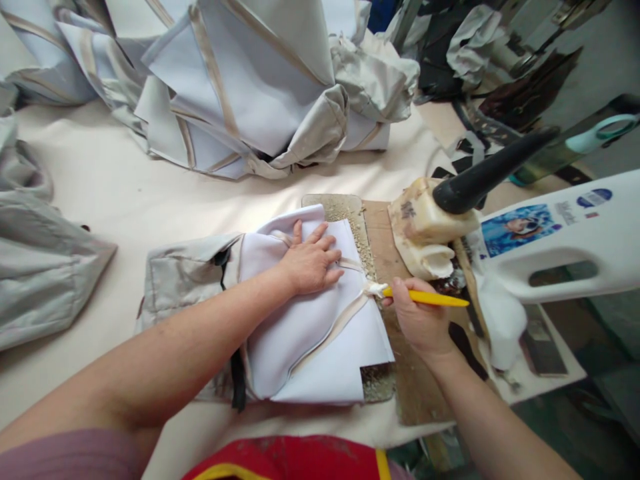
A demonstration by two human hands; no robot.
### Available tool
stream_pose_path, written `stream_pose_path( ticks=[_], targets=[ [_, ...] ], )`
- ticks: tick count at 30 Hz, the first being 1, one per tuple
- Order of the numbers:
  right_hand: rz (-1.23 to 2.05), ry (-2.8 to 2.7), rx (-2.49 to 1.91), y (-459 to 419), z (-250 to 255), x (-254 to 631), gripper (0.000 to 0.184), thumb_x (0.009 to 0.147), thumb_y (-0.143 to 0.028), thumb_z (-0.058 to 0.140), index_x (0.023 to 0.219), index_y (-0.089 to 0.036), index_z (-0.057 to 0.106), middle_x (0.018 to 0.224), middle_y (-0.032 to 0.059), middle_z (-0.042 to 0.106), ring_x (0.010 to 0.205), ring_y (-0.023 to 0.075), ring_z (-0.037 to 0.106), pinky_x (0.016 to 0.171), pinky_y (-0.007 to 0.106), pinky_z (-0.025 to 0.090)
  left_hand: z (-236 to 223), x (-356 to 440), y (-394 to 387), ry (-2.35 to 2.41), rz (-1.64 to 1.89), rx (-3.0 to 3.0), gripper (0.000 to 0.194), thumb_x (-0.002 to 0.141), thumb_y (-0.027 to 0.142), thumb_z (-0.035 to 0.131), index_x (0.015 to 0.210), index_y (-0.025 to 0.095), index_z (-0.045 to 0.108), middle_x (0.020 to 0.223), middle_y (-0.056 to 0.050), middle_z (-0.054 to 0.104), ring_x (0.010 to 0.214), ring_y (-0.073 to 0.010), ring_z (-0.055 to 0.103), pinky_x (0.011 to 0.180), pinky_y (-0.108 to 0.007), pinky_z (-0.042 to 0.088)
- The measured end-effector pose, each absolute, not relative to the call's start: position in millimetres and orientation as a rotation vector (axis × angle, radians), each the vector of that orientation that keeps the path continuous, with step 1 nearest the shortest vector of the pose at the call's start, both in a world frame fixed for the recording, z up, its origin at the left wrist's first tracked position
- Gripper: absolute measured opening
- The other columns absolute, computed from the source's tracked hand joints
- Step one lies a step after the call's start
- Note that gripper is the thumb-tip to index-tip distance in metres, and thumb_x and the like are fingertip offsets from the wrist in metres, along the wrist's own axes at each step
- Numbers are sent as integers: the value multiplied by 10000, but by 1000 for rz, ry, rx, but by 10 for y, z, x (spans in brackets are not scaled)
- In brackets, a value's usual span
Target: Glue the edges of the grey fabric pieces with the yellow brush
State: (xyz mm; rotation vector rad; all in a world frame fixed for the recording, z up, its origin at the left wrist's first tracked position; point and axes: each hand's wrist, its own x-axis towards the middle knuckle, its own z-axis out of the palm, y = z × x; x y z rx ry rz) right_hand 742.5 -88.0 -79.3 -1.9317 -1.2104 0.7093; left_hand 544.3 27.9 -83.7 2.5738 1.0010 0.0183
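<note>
My left hand (313, 259) lies flat, fingers spread, on a white fabric piece (320, 333) with beige glued seam strips, pressing it onto a glue-crusted board (350, 213). My right hand (420, 317) is closed around a yellow-handled brush (425, 298). Its whitish bristle tip touches the fabric's right edge at the seam strip. A grey fabric part (185, 273) joins the white piece on its left.
A glue-smeared jug with a black spout (435, 223) stands right of the board, beside a large white plastic jug (570, 243) lying on its side. A heap of similar white and beige fabric pieces (240, 87) fills the back. Grey fabric (40, 280) lies at left.
</note>
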Motion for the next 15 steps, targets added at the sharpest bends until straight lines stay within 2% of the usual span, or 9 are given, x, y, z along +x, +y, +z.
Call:
stream_pose_path(
  ticks=[5, 9, 12, 15],
  targets=[
    [887, -1190, -2044, -1392, -719, 7406, 394, 843, -485, 508, 571, -205, 556, 546, -3, 583, 573, 161, 558, 628, 276, 420, -864, 5432, 283, 985, 36, 2596, 343, 866, 456, 443, 1084, 250, 608, 1279, -66, 498, 1353, -350, 192, 977, -716, -78],
    [910, -1091, -2167, -1845, -722, 7361, 430, 834, -527, 499, 565, -200, 576, 563, 11, 599, 584, 168, 570, 621, 275, 419, -885, 5438, 278, 990, 18, 2613, 363, 869, 466, 433, 1104, 246, 601, 1305, -65, 479, 1355, -347, 187, 975, -715, -82],
    [911, -1082, -2179, -2025, -702, 7355, 439, 841, -530, 487, 573, -197, 588, 581, 15, 605, 571, 164, 564, 594, 271, 418, -827, 5462, 270, 993, -22, 2633, 358, 868, 470, 439, 1101, 250, 600, 1318, -63, 477, 1357, -334, 189, 985, -709, -47],
    [874, -1072, -2215, -2083, -556, 7427, 425, 846, -513, 492, 588, -194, 600, 588, 16, 616, 573, 164, 571, 582, 266, 420, -674, 5454, 316, 962, -41, 2695, 352, 871, 455, 442, 1101, 239, 598, 1331, -71, 476, 1341, -298, 247, 1042, -630, 44]
  ],
)
